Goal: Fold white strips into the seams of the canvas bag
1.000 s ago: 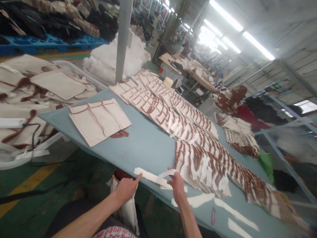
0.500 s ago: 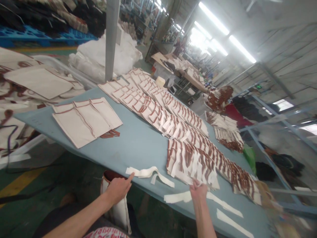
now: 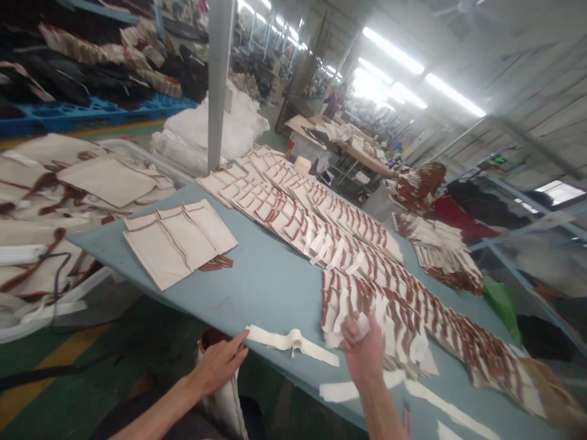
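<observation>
My left hand lies at the table's near edge, its fingers stretched out and the fingertips at the end of a white fabric strip that has a raised loop in its middle. Below this hand, a cream fabric piece with brown trim hangs by my lap. My right hand is closed, with a pale bit of white strip showing between its fingers. It is over the front of a row of overlapping cream panels with brown edging, which has several white strips among it. Another white strip passes behind my right wrist.
The blue-grey table bears a flat stack of cream panels at left and long overlapping rows of panels behind. A grey post rises past its far edge. A heaped bin stands at left.
My right hand has lifted from the front edge of the panel row and turned, fingers curled. My left hand stays by the strip's end, its fingers flatter. The whole view has shifted slightly.
</observation>
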Motion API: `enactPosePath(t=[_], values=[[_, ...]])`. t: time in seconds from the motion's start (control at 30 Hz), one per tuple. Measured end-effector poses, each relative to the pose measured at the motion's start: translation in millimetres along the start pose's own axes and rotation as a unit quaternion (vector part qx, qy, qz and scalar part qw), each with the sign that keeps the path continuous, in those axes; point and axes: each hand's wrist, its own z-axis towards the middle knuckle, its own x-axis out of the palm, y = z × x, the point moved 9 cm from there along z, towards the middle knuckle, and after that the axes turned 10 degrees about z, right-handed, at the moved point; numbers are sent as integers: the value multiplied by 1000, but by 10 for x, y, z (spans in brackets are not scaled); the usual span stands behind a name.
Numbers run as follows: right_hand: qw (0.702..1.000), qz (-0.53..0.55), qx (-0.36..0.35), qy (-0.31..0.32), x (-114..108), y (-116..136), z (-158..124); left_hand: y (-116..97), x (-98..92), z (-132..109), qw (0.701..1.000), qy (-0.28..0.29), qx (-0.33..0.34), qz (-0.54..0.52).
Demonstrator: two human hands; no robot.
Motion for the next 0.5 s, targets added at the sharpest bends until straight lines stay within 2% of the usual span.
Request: enactPosePath(t=[0.17, 0.27, 0.33, 0.43, 0.5], values=[[986, 37, 108, 123, 1359, -921, -532, -131, -462, -301, 989, -43, 0, -143], [956, 63, 186, 218, 2081, -1349, -932, -179, -731, -528, 973, -61, 4, -222], [915, 81, 246, 310, 2543, -1551, -1218, -126, -959, -707, 960, -78, 5, -268], [827, 100, 322, 451, 3131, -1720, -1671, 93, -1421, -1082, 934, -147, -3, -326], [801, 103, 335, 486, 3367, -1755, -1889, 237, -1700, -1378, 909, -193, -4, -369]])
